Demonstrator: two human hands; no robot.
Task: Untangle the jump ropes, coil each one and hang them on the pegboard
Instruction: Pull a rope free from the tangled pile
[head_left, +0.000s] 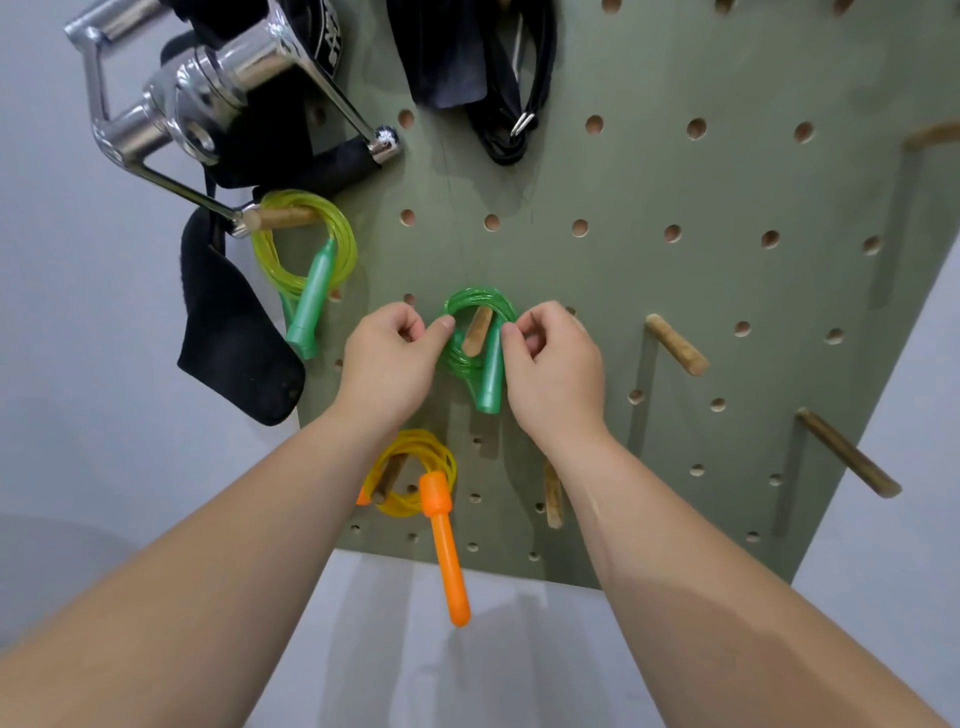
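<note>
Both hands on the green rope (478, 305), which sits between them on the pegboard (675, 182). My left hand (387, 358) pinches the coil's left side with thumb and curled fingers; my right hand (553, 364) pinches its right side the same way. The coil is looped over a wooden peg (477, 338), whose tip pokes through the loop between my thumbs. The rope's green handle (491, 384) hangs down beside my right thumb. Up and left of my left hand, a yellow-green rope (306, 244) hangs on its own peg. Below my left wrist, a yellow rope (415, 467) hangs on another peg, with its orange handle (447, 551) dangling. A bare peg (678, 344) sits right of my right hand.
</note>
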